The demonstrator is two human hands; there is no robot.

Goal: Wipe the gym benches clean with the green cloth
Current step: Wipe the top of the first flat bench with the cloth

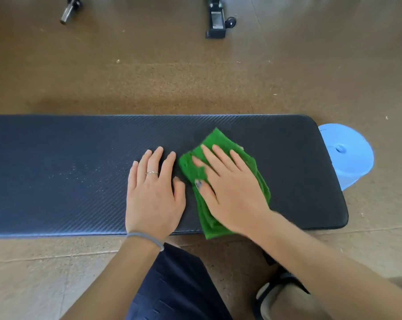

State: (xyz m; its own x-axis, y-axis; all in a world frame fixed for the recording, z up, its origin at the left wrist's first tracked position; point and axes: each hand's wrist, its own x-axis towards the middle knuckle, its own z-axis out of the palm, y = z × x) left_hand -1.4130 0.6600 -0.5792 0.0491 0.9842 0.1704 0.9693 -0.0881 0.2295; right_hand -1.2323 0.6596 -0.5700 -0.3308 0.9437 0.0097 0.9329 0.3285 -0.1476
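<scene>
Green terry cloth (pixel 225 181), folded into a thick pad, lies on the long black textured vinyl bench pad (pixel 56 176) toward its three-o'clock end, with its near corner hanging slightly over the six-o'clock edge. The right hand (pixel 227 188) presses it flat, fingers straight and spread, pointing toward eleven o'clock, thumb lying across the cloth's nine-o'clock side; nothing is pinched or curled. The left hand (pixel 153 190) rests palm-down on bare vinyl just beside the cloth at its nine-o'clock side, fingers straight and together, a thin ring on one finger and a grey band at the wrist, seemingly bracing the body.

Pale specks (pixel 79 174) dot the vinyl farther toward nine o'clock, so that stretch likely remains unwiped. Risks from here: because the cloth is only pressed, not gripped, a fast stroke could let the folds slide apart or bunch under the palm, leaving streaks. The overhanging corner could drag the pad off the near edge. The left hand sits in the likely wiping path toward the specks and would have to lift, or the area beneath it gets missed. A pale blue round plastic object (pixel 348 155) sits on the floor at the bench's three-o'clock end, apart from both hands.
</scene>
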